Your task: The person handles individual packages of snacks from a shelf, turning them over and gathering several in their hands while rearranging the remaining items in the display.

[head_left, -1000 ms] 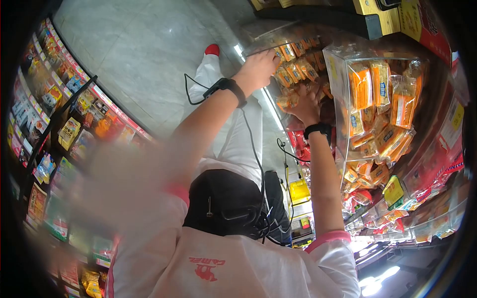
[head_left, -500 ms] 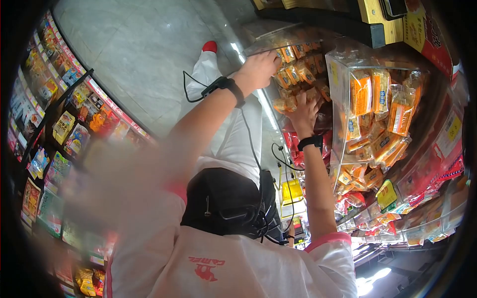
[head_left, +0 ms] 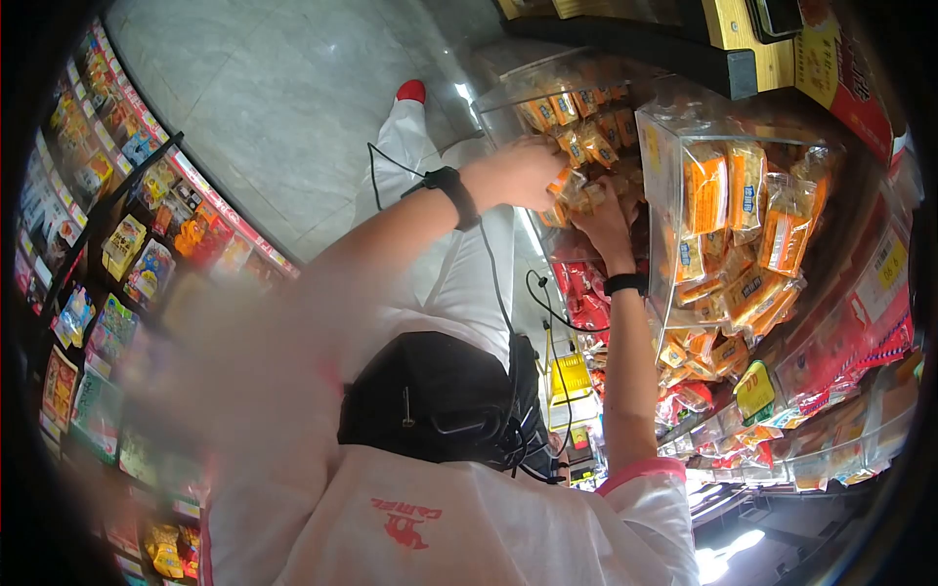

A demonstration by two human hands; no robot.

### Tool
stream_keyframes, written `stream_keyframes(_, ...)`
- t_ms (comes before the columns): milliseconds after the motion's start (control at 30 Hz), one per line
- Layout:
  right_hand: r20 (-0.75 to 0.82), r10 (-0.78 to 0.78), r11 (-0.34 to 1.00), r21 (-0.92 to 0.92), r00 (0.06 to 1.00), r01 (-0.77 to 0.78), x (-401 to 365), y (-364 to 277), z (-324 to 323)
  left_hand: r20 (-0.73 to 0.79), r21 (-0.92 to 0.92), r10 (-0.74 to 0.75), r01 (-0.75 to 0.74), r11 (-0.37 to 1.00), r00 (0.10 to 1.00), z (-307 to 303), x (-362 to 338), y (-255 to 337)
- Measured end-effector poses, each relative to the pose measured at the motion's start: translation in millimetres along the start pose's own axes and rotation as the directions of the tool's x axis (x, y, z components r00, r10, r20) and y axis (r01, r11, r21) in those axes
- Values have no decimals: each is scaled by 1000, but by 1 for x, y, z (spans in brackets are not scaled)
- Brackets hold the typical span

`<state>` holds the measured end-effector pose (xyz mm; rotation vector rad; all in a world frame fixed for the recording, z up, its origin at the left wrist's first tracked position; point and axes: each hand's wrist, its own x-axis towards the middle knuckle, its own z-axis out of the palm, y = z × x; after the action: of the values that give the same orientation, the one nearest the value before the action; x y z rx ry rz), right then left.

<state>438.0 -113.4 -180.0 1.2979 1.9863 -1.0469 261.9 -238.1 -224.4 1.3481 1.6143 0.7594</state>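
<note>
A clear bin (head_left: 508, 90) holds rows of small snack packets (head_left: 594, 145) in orange and clear wrappers. My left hand (head_left: 518, 174) reaches in from the left, its fingertips closed on an orange snack packet (head_left: 559, 183). Just right of it, my right hand (head_left: 608, 223) is down in the bin, fingers curled round another snack packet (head_left: 586, 198); its fingertips are partly hidden. Both hands are close together among the packets.
A second clear bin (head_left: 657, 210) full of larger orange packets stands to the right. Red packages (head_left: 584, 298) lie below the hands. A wooden shelf edge (head_left: 738, 39) juts out above. Cables (head_left: 547, 313) hang near my arms. Snack shelves (head_left: 147, 244) line the left.
My left hand has moved down from the bin's edge to the packets. The right hand has shifted slightly lower and its spread fingers have curled in on a packet.
</note>
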Motion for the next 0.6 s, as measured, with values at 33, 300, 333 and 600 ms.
stream_keyframes(33,30,41,995,89,999,-44,-2,-5,-4,79,17,-21,19,1000,997,4,4,3)
stream_keyframes(300,-174,120,976,202,977,-84,-32,-14,-18,403,125,-27,-26,992,915,50,20,16)
stream_keyframes(333,-193,92,989,133,977,-66,-32,-10,-16,413,153,-49,-16,988,909,57,19,16)
stream_keyframes(600,-149,-11,927,-373,989,-46,-11,-3,-12,141,145,-68,48,988,988,89,9,22)
